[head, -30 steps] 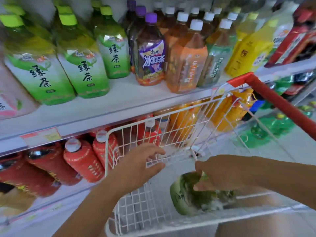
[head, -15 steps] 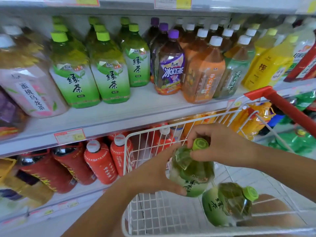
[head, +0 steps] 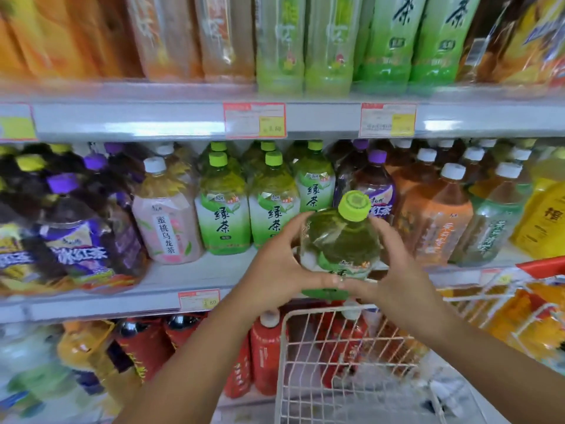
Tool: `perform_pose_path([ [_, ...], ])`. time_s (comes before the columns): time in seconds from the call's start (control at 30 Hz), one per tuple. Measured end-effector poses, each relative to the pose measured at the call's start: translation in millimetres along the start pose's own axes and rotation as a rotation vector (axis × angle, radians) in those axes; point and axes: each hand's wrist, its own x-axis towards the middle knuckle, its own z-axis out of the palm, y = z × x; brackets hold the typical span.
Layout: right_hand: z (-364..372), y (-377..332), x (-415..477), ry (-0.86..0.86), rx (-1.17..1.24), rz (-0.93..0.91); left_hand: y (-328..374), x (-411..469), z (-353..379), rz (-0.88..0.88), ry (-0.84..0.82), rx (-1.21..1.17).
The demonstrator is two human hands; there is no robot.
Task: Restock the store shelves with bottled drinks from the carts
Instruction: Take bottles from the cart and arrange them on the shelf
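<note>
A large green tea bottle (head: 339,240) with a lime cap is held up in front of the middle shelf (head: 171,280), its cap tilted toward me. My left hand (head: 275,270) grips its left side and my right hand (head: 394,270) grips its right side. Behind it stand matching green tea bottles (head: 223,206) in a row on that shelf. The white wire cart (head: 351,362) with a red handle (head: 541,264) sits below my hands.
Pink peach tea (head: 166,215) and purple-capped iced tea bottles (head: 76,228) stand to the left, orange (head: 434,215) and yellow bottles to the right. Red bottles (head: 266,353) fill the lower shelf. An upper shelf (head: 153,117) with price tags hangs above.
The bottle came up out of the cart, my left hand joined the right on it, and both raised it to the middle shelf. My view tilted upward.
</note>
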Motion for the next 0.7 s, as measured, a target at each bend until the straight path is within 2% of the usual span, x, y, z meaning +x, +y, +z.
perform_pose_path([
  [0.1,8,4,31,0.066,0.066,-0.044,2,22,-10,0.006,0.027,0.061],
  [0.2,14,22,55,0.089,0.158,-0.009,-8,31,-20,-0.012,0.065,0.216],
  [0.37,13,47,78,0.088,-0.008,0.109,-57,6,-51,-0.016,0.104,0.526],
  [0.43,16,55,82,0.111,0.010,0.152,-76,-5,-60,-0.041,0.100,0.615],
  [0.53,24,64,88,0.141,0.059,0.115,-102,-16,-67,-0.033,0.147,0.686],
  [0.6,32,66,90,0.198,0.141,0.077,-111,-21,-70,-0.017,0.186,0.700],
  [0.7,45,71,89,0.377,-0.041,0.088,-117,-22,-70,0.006,0.225,0.690],
])
